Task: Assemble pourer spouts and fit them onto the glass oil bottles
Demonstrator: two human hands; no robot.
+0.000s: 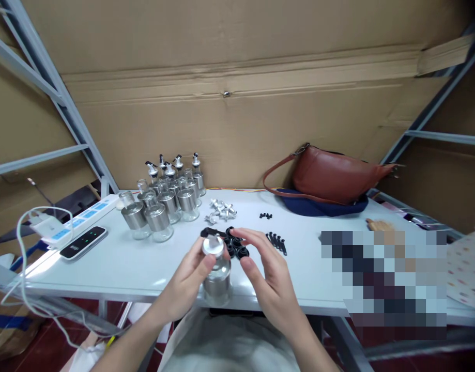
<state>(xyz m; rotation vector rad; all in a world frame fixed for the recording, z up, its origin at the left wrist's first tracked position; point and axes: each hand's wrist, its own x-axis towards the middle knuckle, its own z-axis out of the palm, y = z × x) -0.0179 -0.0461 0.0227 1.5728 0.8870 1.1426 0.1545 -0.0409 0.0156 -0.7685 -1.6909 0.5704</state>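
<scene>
My left hand [188,281] is wrapped round a small glass bottle [217,276] with a metal sleeve and a silver top, held upright above the near edge of the white table [124,263]. My right hand [266,271] hovers just right of the bottle with its fingers spread and slightly curled, holding nothing that I can see. Right behind the bottle lies a cluster of black round caps [235,245]. A row of black stoppers [276,242] lies to the right of them.
Several glass bottles [163,204], some with pourer spouts, stand at the back left. Silver spouts [221,211] and small black bits [265,215] lie mid-table. A power strip [80,219], a phone [83,242], and a brown bag [330,175] on blue cloth are there too.
</scene>
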